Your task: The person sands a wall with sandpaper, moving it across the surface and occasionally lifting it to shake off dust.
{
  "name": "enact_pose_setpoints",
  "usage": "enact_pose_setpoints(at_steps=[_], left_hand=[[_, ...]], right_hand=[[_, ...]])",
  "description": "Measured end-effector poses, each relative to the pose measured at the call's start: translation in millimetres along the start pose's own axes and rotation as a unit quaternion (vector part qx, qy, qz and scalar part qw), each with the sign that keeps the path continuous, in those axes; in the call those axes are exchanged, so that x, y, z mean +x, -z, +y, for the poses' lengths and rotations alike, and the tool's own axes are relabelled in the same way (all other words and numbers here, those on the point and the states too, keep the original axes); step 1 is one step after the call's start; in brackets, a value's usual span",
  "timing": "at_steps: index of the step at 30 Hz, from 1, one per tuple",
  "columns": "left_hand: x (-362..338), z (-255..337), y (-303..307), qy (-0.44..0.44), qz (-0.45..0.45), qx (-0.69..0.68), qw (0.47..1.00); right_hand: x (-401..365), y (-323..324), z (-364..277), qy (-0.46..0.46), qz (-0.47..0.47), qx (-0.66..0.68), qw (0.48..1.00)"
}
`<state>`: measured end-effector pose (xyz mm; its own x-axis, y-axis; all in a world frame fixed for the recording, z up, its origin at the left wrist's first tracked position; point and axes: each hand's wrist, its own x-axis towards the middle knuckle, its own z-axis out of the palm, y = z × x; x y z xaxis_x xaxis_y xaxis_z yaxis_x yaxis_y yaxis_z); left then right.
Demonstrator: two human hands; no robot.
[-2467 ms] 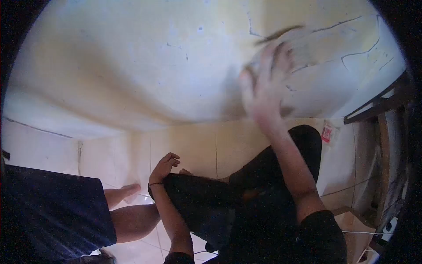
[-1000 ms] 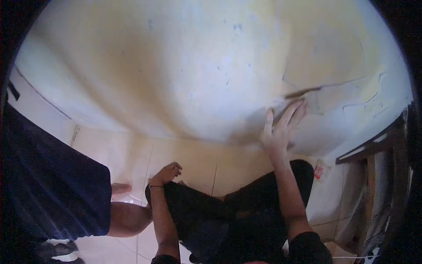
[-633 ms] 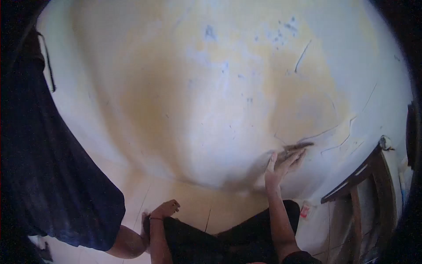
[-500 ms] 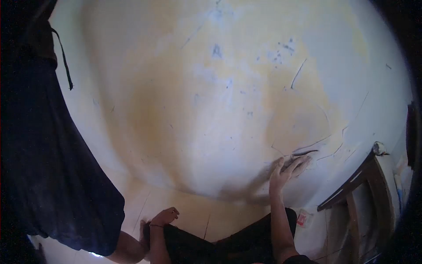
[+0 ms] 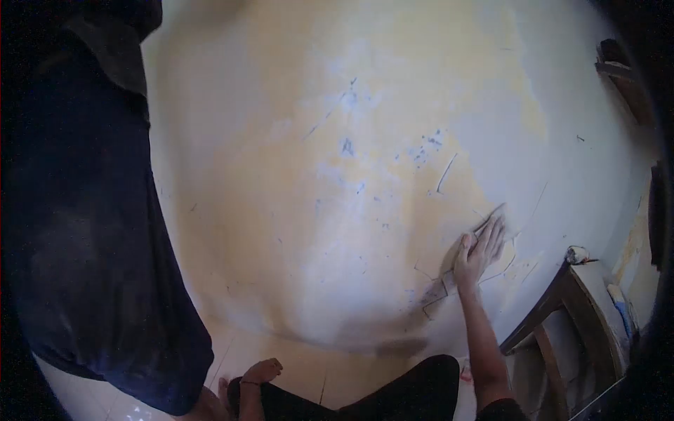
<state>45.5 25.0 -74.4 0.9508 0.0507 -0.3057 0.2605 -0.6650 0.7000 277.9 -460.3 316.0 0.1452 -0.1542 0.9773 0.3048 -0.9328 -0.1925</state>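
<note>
My right hand (image 5: 479, 256) lies pressed against the wall (image 5: 281, 210), its fingers pointing up and right. Under the fingers is a thin dark sheet that looks like sandpaper (image 5: 499, 209); only its edge shows. The wall is patchy yellow and white, with cracks and small chipped spots around the hand. My left hand (image 5: 262, 371) rests by my bent left knee, its fingers loosely curled, and I see nothing in it. A band circles that wrist.
Another person in dark clothing (image 5: 91, 245) stands close on my left. To the right, a dark wooden frame (image 5: 590, 309) leans near the wall, with a whitish roll-like thing (image 5: 577, 255) on top and a blue-marked tool (image 5: 620, 302) beside it. Pale tiles (image 5: 295, 344) cover the floor.
My right hand has slid up and to the right along the wall with the sheet. The view has shifted, and the other person's clothing fills more of the left side. My left hand stays by the knee.
</note>
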Motion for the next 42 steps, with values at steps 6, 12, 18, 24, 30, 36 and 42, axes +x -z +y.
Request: enact_pose_setpoints(at_steps=[6, 12, 18, 24, 30, 36, 42], left_hand=[[-4, 10, 8, -0.043, -0.020, 0.008, 0.999], [7, 9, 5, 0.071, -0.035, -0.034, 0.996], [22, -35, 0, -0.015, -0.066, 0.018, 0.998], [8, -12, 12, -0.016, -0.104, 0.026, 0.994], [7, -9, 3, 0.097, -0.060, 0.009, 0.993], [13, -24, 7, 0.006, -0.066, 0.046, 0.997], [2, -23, 16, 0.023, -0.061, -0.143, 0.988]], right_hand=[[105, 9, -28, 0.121, 0.019, 0.012, 0.992], [203, 20, -68, 0.220, 0.056, -0.013, 0.974], [285, 17, -83, 0.239, 0.067, -0.063, 0.967], [350, 5, -80, 0.271, 0.136, -0.099, 0.948], [355, 4, -81, 0.257, 0.076, -0.078, 0.960], [355, 3, -81, 0.260, 0.072, -0.086, 0.959], [328, 10, -83, 0.223, 0.047, -0.072, 0.971]])
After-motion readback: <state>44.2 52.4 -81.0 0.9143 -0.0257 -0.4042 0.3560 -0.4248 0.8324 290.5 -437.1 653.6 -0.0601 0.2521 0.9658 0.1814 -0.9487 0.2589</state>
